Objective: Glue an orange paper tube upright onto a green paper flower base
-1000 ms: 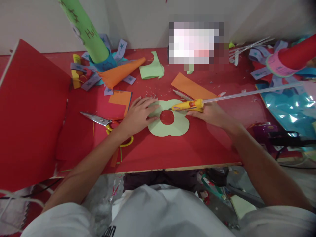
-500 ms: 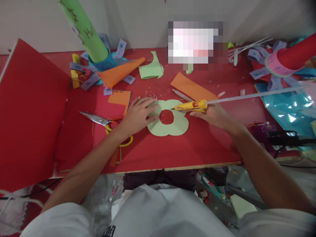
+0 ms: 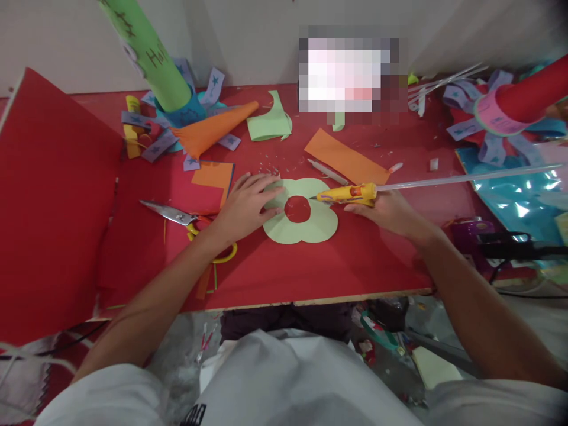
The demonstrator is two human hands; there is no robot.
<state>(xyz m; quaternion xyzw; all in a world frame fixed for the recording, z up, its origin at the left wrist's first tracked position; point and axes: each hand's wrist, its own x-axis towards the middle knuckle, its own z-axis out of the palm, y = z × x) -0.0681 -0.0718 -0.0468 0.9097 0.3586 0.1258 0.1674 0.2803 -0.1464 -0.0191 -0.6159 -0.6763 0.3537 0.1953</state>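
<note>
A pale green paper flower shape (image 3: 306, 232) with a round hole in its middle lies flat on the red table. My left hand (image 3: 249, 204) rests on its left side, fingers spread. In my right hand (image 3: 393, 210) is a yellow hot glue gun (image 3: 346, 194) with a long clear glue stick (image 3: 448, 179) sticking out of its back. The gun's nozzle points left, over the flower's edge by the hole; whether it touches the paper I cannot tell. Left of my left hand lie scissors (image 3: 171, 213) with yellow handles, partly under my forearm.
Orange paper (image 3: 346, 157), a pen-like tool (image 3: 327, 171) and green scraps (image 3: 269, 125) lie beyond the flower. A green paper tube (image 3: 155, 59) stands back left, a red one (image 3: 539, 92) back right. A red board (image 3: 53, 207) rises at left; a purple device (image 3: 470, 236) sits right.
My right hand and the glue gun have shifted slightly to the right along the flower. The left hand keeps its place on the paper; the whole view has moved a little.
</note>
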